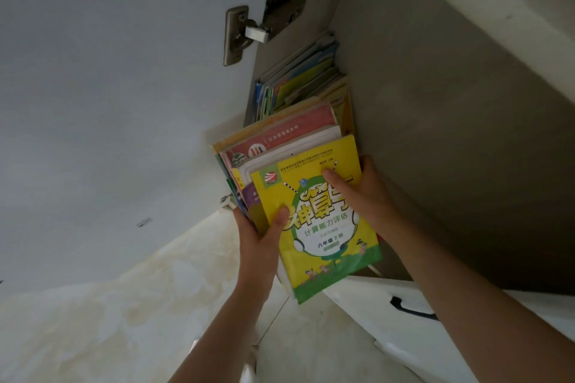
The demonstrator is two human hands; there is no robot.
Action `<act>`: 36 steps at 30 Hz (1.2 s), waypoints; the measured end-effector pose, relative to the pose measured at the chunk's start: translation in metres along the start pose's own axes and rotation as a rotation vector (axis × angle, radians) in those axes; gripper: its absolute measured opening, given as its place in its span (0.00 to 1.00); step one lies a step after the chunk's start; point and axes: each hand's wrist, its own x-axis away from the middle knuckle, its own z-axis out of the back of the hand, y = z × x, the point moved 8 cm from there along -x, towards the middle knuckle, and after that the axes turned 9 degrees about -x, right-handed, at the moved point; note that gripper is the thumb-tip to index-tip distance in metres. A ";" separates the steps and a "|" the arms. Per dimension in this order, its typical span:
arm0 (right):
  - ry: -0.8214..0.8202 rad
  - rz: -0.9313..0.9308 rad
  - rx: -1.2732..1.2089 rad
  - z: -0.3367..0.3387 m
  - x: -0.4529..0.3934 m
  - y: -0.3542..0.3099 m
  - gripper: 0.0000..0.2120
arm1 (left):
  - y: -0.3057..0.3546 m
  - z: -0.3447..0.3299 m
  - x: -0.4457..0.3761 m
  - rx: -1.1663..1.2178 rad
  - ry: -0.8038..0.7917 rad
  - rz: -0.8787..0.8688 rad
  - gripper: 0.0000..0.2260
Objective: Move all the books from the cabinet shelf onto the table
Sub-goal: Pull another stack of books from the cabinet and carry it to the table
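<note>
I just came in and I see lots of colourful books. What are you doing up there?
A person is taking books out of a cabinet. Both hands grip a stack of books at the shelf's edge: the left hand holds its left side, the right hand its right, both thumbs on the yellow book on top. More books stand further back in the cabinet. The open door's hinge shows above.

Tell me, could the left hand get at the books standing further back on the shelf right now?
Probably not. The left hand grips the front stack of books, which lies between it and the back books. The stack must come out first.
</note>
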 end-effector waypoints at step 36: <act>-0.186 -0.034 -0.095 -0.005 0.299 -0.128 0.33 | 0.150 0.127 0.286 -0.148 0.118 0.157 0.21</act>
